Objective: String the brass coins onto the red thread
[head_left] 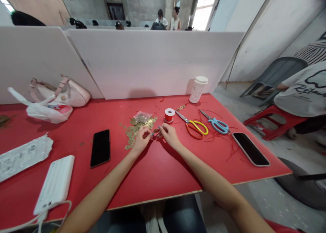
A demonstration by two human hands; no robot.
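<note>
My left hand (142, 138) is closed in a pinch, and my right hand (168, 134) pinches opposite it, their fingertips almost meeting. Between them runs a short bit of red cord (156, 131); a small dark piece seems to be on it, too small to make out. Just behind my left hand spreads a pile of brass-coloured coins with holes (132, 131), with a clear plastic bag (142, 116) on top. A spool of red cord (169, 115) stands upright beyond my right hand. Farther back lie a few coins strung on red cord (181, 108).
Right of my hands lie scissors with red and yellow handles (196, 128), blue-handled scissors (218, 125), loose red cord and a phone (251, 149). A lidded cup (198, 89) stands behind. Leftward are another phone (100, 148), a white power bank (54, 183) and a handbag (73, 92).
</note>
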